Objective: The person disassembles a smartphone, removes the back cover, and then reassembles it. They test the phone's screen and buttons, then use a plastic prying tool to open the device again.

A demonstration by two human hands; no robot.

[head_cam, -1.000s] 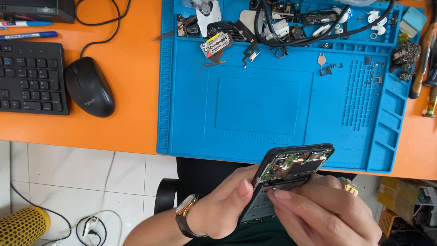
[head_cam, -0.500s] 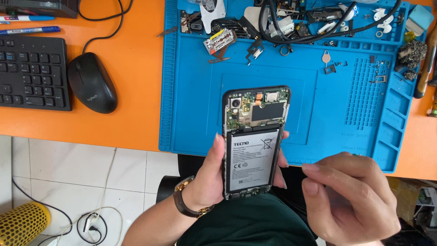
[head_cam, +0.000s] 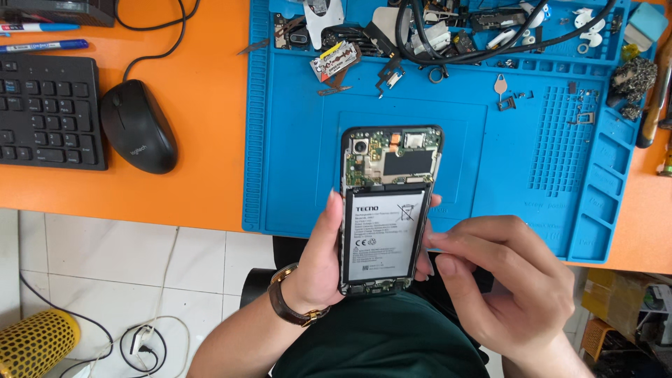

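Observation:
A smartphone (head_cam: pixel 386 210) with its back cover off shows a white-labelled battery, a green circuit board and a camera lens. My left hand (head_cam: pixel 318 262) grips it from below and along its left edge, holding it upright over the blue repair mat (head_cam: pixel 294 140). A brown-strapped watch sits on that wrist. My right hand (head_cam: pixel 504 280) is just to the right of the phone, its fingertips curled and touching the phone's lower right edge. I cannot tell whether those fingers pinch anything small.
Small parts, screws, a black cable (head_cam: pixel 490 42) and tool bits lie along the mat's top. A black mouse (head_cam: pixel 136 126) and keyboard (head_cam: pixel 49 112) lie on the orange desk (head_cam: pixel 203 140) at left. Two pens (head_cam: pixel 42 36) lie above the keyboard. A yellow mesh object (head_cam: pixel 31 346) and cords sit on the tiled floor.
The phone went from tilted and held low by both hands to upright with its open back facing me. My right hand let go and now touches its lower right edge.

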